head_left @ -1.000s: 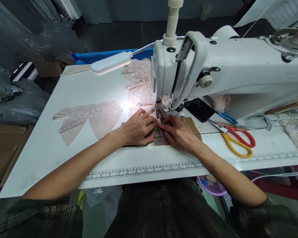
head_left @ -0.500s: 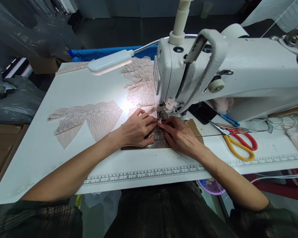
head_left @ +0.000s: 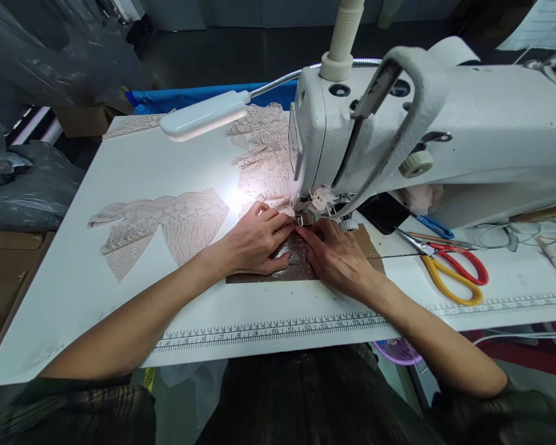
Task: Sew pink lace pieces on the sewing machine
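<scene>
Both hands meet just in front of the presser foot [head_left: 304, 217] of a white sewing machine [head_left: 309, 139]. My left hand [head_left: 262, 242] has its fingers bent and closed at the edge of a pale pink lace fabric [head_left: 263, 167], which spreads out behind it. From the right, my right hand [head_left: 339, 256] pinches the lace edge beside the left fingertips. Little of the lace between the fingers shows. Under both hands lies a brown, shiny-patched sheet [head_left: 254, 279]. Another cut lace piece [head_left: 192, 224] rests flat to the left.
Scissors with red and yellow handles [head_left: 451, 284] lie right of my hand, near blue snips [head_left: 433, 226] and a black phone-like object [head_left: 382, 213]. A lit lamp [head_left: 204, 116] hangs over the table [head_left: 134, 154]. A printed ruler [head_left: 269, 332] runs along the front edge.
The machine and the scissors appear slightly farther right, as the view has shifted a little. Both hands stay at the presser foot with almost the same grip.
</scene>
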{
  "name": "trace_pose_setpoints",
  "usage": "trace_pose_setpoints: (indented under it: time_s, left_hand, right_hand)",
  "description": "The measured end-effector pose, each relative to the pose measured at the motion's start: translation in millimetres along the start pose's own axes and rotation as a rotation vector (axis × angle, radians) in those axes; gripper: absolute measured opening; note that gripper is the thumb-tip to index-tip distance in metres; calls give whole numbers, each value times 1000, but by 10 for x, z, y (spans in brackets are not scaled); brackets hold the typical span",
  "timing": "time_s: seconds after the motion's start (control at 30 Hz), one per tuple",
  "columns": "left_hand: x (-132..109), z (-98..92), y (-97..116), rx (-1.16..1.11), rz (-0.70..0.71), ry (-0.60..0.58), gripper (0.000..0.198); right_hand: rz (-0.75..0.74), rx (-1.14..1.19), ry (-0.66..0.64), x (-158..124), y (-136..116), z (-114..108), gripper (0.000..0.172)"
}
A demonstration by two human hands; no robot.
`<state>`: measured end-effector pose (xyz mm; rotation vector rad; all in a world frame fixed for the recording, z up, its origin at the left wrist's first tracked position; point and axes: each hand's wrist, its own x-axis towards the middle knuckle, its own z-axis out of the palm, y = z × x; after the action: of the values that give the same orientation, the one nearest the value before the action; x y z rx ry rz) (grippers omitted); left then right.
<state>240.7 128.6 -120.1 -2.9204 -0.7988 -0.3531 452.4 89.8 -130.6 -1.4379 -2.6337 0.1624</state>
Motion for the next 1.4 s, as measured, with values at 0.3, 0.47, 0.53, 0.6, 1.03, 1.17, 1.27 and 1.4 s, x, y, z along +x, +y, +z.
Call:
trace_pose_setpoints:
  time_s: [0.3, 0.47, 0.53, 0.6, 1.03, 1.17, 1.27, 1.4]
  left_hand:
    - [-6, 28, -33, 25, 9, -17, 44]
    - [-15, 32, -42, 60, 7, -40, 52]
    - [-14, 28, -47, 70, 7, -51, 54]
    - [-12, 25, -52, 65, 1, -57, 54]
    - [-26, 59, -51, -8, -27, 1, 51]
    - [-30, 71, -12, 2, -36, -6, 52]
    - [-27, 78, 13, 27, -48, 1, 52]
    - [-34, 85, 17, 8, -61, 15, 51]
  right_hand:
    - [44, 84, 25, 16, -19, 7, 34]
    - [99, 325, 230, -51, 96, 113, 29]
    - [132, 381, 280, -62, 135, 144, 27]
    - [139, 404, 304, -60, 157, 161, 26]
    - [144, 416, 316, -52, 186, 177, 24]
    - [159, 424, 313, -46, 192, 172, 24]
    - [172, 422, 313, -40, 189, 171, 23]
    - [184, 427, 332, -35, 180, 163, 22]
